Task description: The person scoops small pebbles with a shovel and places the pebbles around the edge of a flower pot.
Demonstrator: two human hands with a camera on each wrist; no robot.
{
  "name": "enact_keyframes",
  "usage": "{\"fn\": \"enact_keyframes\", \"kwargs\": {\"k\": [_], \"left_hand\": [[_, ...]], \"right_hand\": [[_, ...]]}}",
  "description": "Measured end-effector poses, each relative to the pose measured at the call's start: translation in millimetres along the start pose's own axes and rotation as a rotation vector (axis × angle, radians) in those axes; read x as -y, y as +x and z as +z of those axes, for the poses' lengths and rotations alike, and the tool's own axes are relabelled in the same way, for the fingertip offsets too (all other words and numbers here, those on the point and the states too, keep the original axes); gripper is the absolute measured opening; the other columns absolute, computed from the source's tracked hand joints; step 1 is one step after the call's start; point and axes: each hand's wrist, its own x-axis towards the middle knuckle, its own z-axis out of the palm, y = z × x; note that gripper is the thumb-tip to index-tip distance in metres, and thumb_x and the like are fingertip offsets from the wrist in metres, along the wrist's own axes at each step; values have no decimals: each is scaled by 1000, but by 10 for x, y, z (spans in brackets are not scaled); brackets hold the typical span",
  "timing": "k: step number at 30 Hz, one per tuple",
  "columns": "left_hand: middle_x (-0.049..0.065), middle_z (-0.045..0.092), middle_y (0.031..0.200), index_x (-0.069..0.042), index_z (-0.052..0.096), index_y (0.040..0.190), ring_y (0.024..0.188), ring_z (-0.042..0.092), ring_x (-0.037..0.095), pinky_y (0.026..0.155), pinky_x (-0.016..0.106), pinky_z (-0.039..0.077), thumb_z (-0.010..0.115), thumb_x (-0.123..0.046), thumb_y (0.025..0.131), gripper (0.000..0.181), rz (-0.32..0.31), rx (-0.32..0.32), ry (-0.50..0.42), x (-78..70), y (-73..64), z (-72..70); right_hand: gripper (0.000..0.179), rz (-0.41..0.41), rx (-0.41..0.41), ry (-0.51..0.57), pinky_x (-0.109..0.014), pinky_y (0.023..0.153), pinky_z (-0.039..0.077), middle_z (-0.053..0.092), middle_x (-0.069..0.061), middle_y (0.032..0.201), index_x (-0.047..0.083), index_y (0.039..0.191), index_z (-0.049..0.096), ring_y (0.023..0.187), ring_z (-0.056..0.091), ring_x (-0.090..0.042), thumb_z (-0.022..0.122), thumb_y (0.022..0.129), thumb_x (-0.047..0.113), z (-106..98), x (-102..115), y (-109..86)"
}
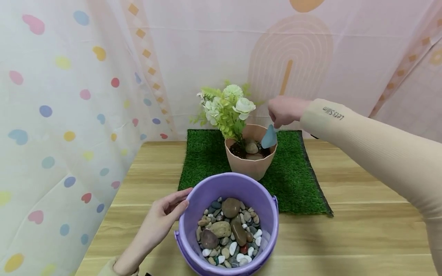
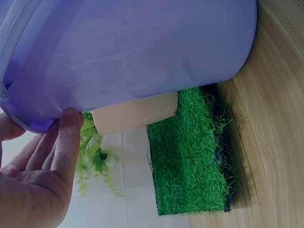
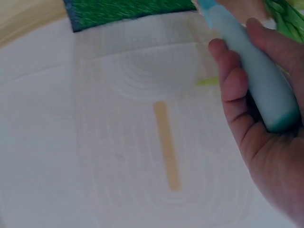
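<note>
Purple bucket (image 1: 226, 186) fronts turf (image 1: 297, 184), pot (image 1: 250, 168), flowers (image 1: 229, 109) | left hand (image 1: 165, 212) holds bucket | right hand (image 1: 285, 110) grips trowel (image 1: 268, 138)

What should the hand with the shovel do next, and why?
Maybe bring the shovel back for more stones. The right hand points its blade down at the pot, no stones show on it, and soil still shows there, while the bucket holds plenty.

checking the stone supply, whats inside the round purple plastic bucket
Large, smooth brown stones lie among small white, grey and tan pebbles inside the bucket. They cover most of its floor; anything beneath them cannot be seen.
</note>
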Motion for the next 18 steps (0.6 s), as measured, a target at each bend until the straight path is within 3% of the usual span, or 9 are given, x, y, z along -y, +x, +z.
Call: {"fn": "enact_keyframes", "kwargs": {"k": [4,10,14,18], "left_hand": [[28,67,139,2,56,148,101,74,-4,87,19,64,60,-19,108,45,5,-6,3,-7,-8,-10],[27,68,139,2,57,148,101,74,-4,87,19,64,60,-18,108,45,6,-17,8,-3,-10,-22],[27,68,138,2,57,147,100,74,-3,86,20,64,60,-18,108,44,10,-20,11,-3,-6,-19],[27,69,138,1,57,147,100,74,-3,86,20,65,60,-18,108,44,9,-19,13,-5,-3,-13]], "right_hand": [[12,0,-49,-2,-38,72,60,79,-16,94,1,89,80,80,69,-25,73,93,10,-98,75,-19],[20,-6,-59,64,-47,88,64,79,-20,118,2,105,82,101,75,-34,72,97,17,-56,154,6],[16,18,-59,40,-45,86,63,81,-14,107,5,96,83,94,74,-29,75,94,19,26,186,17],[14,28,-82,-6,-36,73,58,76,-2,76,8,81,80,76,66,-19,77,91,18,70,187,11]]}}
